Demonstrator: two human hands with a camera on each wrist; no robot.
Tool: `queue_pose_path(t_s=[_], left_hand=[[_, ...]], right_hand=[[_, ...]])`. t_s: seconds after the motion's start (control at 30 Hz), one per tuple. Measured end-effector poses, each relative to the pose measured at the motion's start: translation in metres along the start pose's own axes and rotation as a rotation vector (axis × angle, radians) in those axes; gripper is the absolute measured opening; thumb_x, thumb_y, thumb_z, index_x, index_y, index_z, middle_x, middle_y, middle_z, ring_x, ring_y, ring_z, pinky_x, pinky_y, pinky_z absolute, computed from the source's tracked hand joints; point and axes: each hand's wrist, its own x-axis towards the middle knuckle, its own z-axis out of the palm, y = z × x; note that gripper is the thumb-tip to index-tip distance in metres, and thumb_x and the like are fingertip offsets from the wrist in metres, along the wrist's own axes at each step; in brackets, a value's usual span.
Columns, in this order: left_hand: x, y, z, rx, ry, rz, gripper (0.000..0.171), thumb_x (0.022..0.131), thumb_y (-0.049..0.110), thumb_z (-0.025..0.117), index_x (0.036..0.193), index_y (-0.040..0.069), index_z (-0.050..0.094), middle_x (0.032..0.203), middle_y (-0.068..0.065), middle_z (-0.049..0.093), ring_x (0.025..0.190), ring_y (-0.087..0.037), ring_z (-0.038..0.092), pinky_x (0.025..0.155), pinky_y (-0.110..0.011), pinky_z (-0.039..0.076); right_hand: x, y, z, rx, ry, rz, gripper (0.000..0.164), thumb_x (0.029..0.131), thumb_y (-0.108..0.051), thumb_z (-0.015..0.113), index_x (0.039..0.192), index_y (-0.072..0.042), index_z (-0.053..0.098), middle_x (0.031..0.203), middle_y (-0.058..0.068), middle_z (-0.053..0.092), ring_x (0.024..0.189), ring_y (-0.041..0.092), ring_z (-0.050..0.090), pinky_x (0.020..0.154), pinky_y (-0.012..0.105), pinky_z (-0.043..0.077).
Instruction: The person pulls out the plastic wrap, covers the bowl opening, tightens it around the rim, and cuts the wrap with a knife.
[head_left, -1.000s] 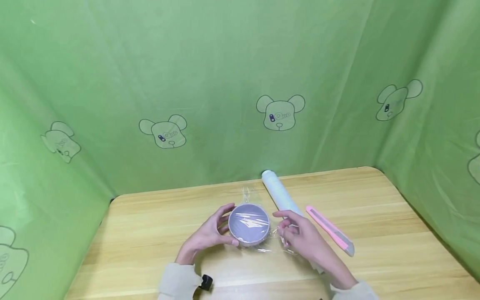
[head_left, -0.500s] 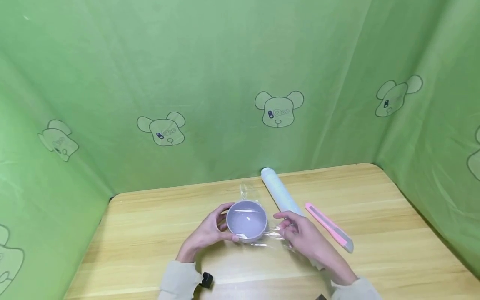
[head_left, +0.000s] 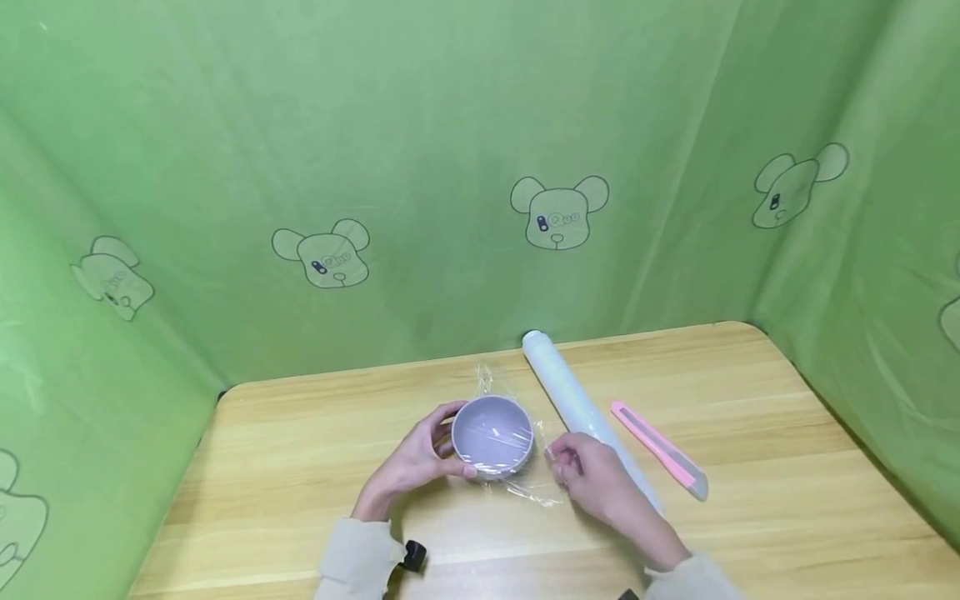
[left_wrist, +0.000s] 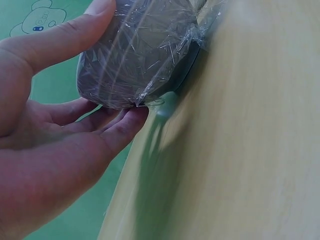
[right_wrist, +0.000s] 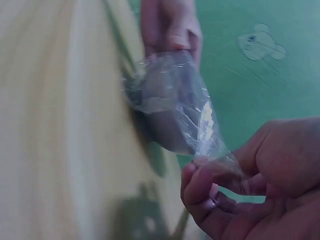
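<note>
A lavender bowl (head_left: pixel 492 435) stands on the table with clear plastic wrap stretched over its mouth. My left hand (head_left: pixel 416 457) grips the bowl's left side, thumb on the near rim and fingers round the back. Crinkled plastic wrap (left_wrist: pixel 145 55) clings to the bowl's side in the left wrist view. My right hand (head_left: pixel 596 479) is just right of the bowl. In the right wrist view, its curled fingers pinch an edge of the plastic wrap (right_wrist: pixel 205 125), which is pulled taut from the bowl. Loose wrap also sticks out behind and in front of the bowl.
A white roll of plastic wrap (head_left: pixel 558 375) lies slantwise behind and partly under my right forearm. Right of it is a pink utility knife (head_left: pixel 660 450). The wooden table (head_left: pixel 285 467) is bounded by green curtains (head_left: pixel 435 167) printed with bear heads.
My right hand has drawn its fingers together and shifted slightly lower, with the wrap's edge now between them. The wrap over the bowl has changed its creases. The left hand keeps its grip.
</note>
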Motion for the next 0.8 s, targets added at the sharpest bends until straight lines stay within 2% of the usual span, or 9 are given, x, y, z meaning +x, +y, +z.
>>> queue_pose_path(t_s=[0.07, 0.17, 0.27, 0.33, 0.4, 0.5, 0.6, 0.7, 0.8], left_hand=[[0.000, 0.000, 0.000, -0.009, -0.004, 0.003, 0.101, 0.071, -0.014, 0.083, 0.156, -0.003, 0.029, 0.159, -0.024, 0.036, 0.142, -0.042, 0.042, 0.114, -0.031, 0.041], [0.000, 0.001, -0.001, -0.007, -0.008, 0.001, 0.101, 0.071, -0.014, 0.083, 0.156, -0.003, 0.029, 0.159, -0.024, 0.036, 0.142, -0.042, 0.042, 0.114, -0.031, 0.041], [0.000, 0.000, -0.002, 0.003, -0.011, -0.003, 0.101, 0.072, -0.012, 0.084, 0.157, -0.003, 0.029, 0.159, -0.023, 0.036, 0.143, -0.041, 0.041, 0.114, -0.031, 0.041], [0.001, 0.001, -0.002, 0.003, -0.010, -0.005, 0.102, 0.072, -0.012, 0.084, 0.157, -0.003, 0.029, 0.158, -0.023, 0.038, 0.143, -0.041, 0.041, 0.114, -0.031, 0.040], [0.001, 0.002, -0.002, 0.000, -0.007, -0.008, 0.102, 0.071, -0.013, 0.084, 0.157, -0.002, 0.029, 0.157, -0.023, 0.039, 0.143, -0.040, 0.041, 0.114, -0.031, 0.040], [0.001, 0.002, -0.002, -0.005, -0.001, -0.015, 0.102, 0.071, -0.013, 0.084, 0.157, -0.002, 0.030, 0.157, -0.023, 0.040, 0.143, -0.040, 0.042, 0.114, -0.031, 0.040], [0.001, 0.002, -0.002, -0.007, 0.003, -0.019, 0.102, 0.071, -0.013, 0.084, 0.157, -0.002, 0.030, 0.157, -0.022, 0.040, 0.143, -0.039, 0.042, 0.114, -0.031, 0.040], [0.001, 0.002, -0.001, -0.009, 0.006, -0.017, 0.102, 0.071, -0.014, 0.084, 0.157, -0.002, 0.030, 0.157, -0.023, 0.040, 0.143, -0.040, 0.041, 0.114, -0.031, 0.040], [0.000, 0.002, -0.001, -0.011, 0.009, -0.016, 0.102, 0.071, -0.013, 0.084, 0.157, -0.003, 0.030, 0.157, -0.023, 0.039, 0.143, -0.040, 0.041, 0.114, -0.031, 0.040]], right_hand=[[0.001, 0.002, 0.003, 0.043, -0.026, 0.007, 0.013, 0.091, 0.007, 0.067, 0.101, -0.001, 0.067, 0.083, 0.001, 0.061, 0.074, 0.013, 0.058, 0.067, 0.024, 0.056], [0.001, 0.004, 0.003, 0.219, -0.114, 0.036, 0.012, 0.098, 0.003, 0.059, 0.110, 0.005, 0.062, 0.088, 0.009, 0.066, 0.076, 0.021, 0.067, 0.065, 0.030, 0.061], [0.000, 0.005, -0.003, 0.437, -0.202, 0.076, 0.031, 0.105, -0.008, 0.054, 0.125, 0.016, 0.051, 0.094, 0.020, 0.070, 0.082, 0.034, 0.072, 0.065, 0.039, 0.064], [0.000, 0.005, -0.006, 0.533, -0.253, 0.093, 0.046, 0.105, -0.014, 0.057, 0.134, 0.019, 0.042, 0.098, 0.023, 0.071, 0.087, 0.038, 0.073, 0.071, 0.041, 0.064], [0.000, 0.005, -0.008, 0.583, -0.296, 0.107, 0.056, 0.101, -0.015, 0.065, 0.137, 0.020, 0.038, 0.099, 0.022, 0.071, 0.089, 0.039, 0.073, 0.074, 0.043, 0.064], [0.000, 0.003, -0.008, 0.591, -0.347, 0.103, 0.057, 0.094, -0.004, 0.072, 0.134, 0.020, 0.040, 0.097, 0.020, 0.072, 0.085, 0.035, 0.073, 0.075, 0.045, 0.064], [0.001, 0.003, -0.006, 0.555, -0.354, 0.081, 0.040, 0.091, 0.005, 0.071, 0.121, 0.019, 0.050, 0.089, 0.019, 0.071, 0.077, 0.029, 0.071, 0.070, 0.044, 0.064], [0.001, 0.005, -0.001, 0.502, -0.316, 0.068, 0.024, 0.090, 0.008, 0.069, 0.108, 0.017, 0.057, 0.083, 0.017, 0.069, 0.073, 0.027, 0.070, 0.066, 0.042, 0.064], [0.000, 0.005, 0.009, 0.412, -0.239, 0.077, 0.017, 0.089, 0.006, 0.071, 0.101, 0.011, 0.061, 0.079, 0.013, 0.067, 0.069, 0.025, 0.069, 0.061, 0.038, 0.063]])
